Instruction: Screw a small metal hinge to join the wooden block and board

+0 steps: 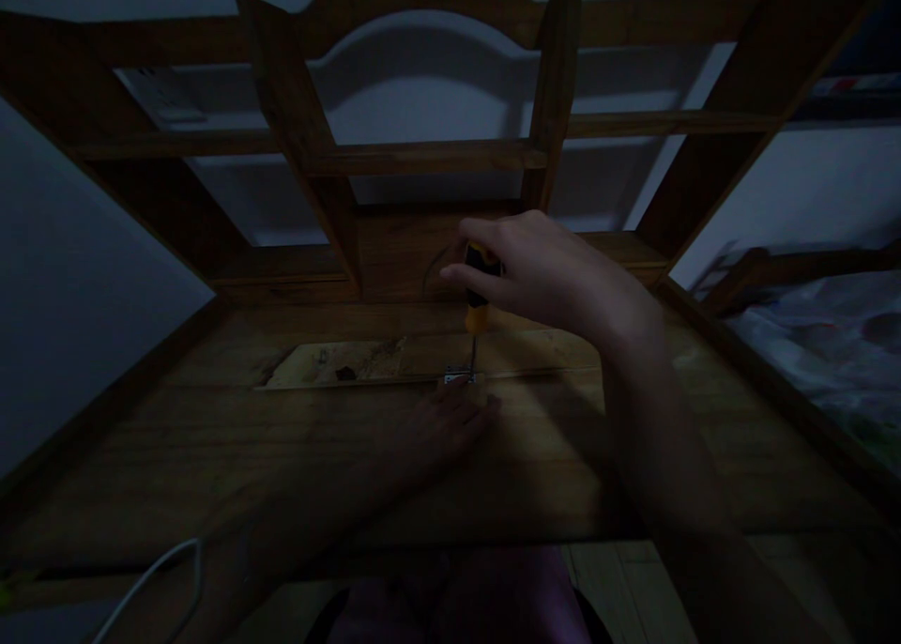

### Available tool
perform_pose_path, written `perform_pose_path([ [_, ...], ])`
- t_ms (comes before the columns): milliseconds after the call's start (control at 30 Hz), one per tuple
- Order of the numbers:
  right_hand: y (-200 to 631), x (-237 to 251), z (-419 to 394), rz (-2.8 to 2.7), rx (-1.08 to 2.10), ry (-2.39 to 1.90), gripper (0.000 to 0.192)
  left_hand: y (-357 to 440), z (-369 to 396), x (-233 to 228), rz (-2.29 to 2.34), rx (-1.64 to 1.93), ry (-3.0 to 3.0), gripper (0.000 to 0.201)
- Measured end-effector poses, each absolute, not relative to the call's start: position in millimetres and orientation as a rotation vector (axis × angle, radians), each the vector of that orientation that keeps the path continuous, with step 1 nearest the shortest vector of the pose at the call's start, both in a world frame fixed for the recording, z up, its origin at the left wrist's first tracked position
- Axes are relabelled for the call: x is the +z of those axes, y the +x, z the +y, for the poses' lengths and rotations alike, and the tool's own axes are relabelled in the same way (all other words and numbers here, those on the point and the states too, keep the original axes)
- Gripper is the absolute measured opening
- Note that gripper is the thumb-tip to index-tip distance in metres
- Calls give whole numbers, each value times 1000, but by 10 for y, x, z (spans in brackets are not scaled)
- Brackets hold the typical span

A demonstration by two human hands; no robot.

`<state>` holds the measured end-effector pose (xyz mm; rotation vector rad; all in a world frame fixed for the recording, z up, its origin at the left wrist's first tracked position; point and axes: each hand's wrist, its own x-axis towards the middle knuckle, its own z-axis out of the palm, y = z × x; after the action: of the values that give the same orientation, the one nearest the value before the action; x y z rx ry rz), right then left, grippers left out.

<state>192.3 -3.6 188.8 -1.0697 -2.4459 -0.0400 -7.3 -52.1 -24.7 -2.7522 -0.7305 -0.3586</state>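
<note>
My right hand point(529, 259) is closed round the yellow and black handle of a screwdriver point(477, 319), held upright above the wooden desktop point(338, 456). The screwdriver's thin shaft reaches down to a small metal hinge point(457, 373) at the seam in the wood. In the dim light I cannot tell whether its tip sits in a screw. My left hand point(450, 421) lies flat just in front of the hinge, fingers stretched out, and its fingertips touch or cover the hinge's near edge.
Behind the hands rises a wooden shelf unit point(422, 161) against the wall. Left of the hinge, a shallow recess point(338, 362) with debris lies along the seam. Clear plastic bags point(837, 334) are at the right. A white cable point(159, 564) runs by my left forearm.
</note>
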Motion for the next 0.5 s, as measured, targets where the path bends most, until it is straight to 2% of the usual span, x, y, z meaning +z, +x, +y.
perform_pose_path([
  [200, 1883, 1913, -62, -2515, 110, -927, 37, -63, -487, -342, -727, -375, -2730, 42],
  [500, 1896, 1867, -45, -2427, -65, -1059, 32, -44, -496, -285, -687, -406, -2755, 40],
])
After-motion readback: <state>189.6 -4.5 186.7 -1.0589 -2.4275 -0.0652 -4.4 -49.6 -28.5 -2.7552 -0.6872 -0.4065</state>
